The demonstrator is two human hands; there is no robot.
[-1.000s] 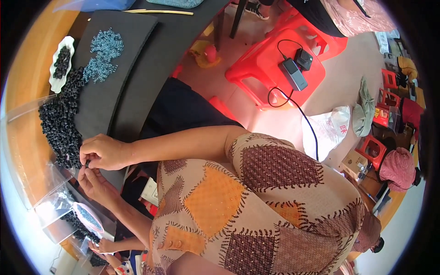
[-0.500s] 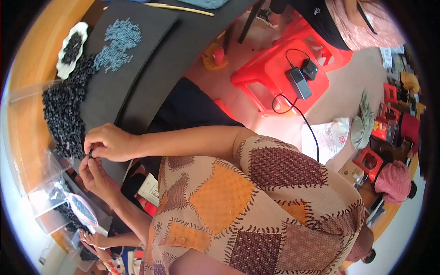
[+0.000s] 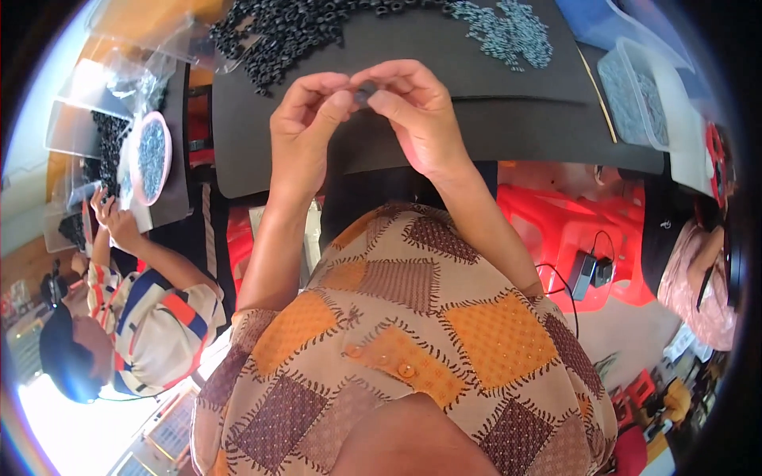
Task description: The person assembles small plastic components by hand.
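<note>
Above the near part of the dark table mat (image 3: 444,79), both my hands meet at a small black ring-shaped piece (image 3: 366,92), blurred and partly covered by my fingers. My right hand (image 3: 425,115) pinches it between thumb and forefinger. From the other side, the thumb and fingertips of my left hand (image 3: 305,127) close at its left edge. Just beyond my hands lies a loose heap of similar black ring-like pieces (image 3: 298,40). Farther right is a spread of tiny blue-grey pieces (image 3: 512,36).
A thin pale stick (image 3: 597,91) and a clear tub (image 3: 631,95) of blue-grey pieces lie at the right. On the left, a co-worker (image 3: 151,317) sits by a pink-rimmed bowl (image 3: 152,159) and black pieces. Red stools (image 3: 563,230) stand below the table's right part.
My view has swung round, so the table now lies straight ahead and the co-worker shows fully at the left. My hands stay together around the small black piece.
</note>
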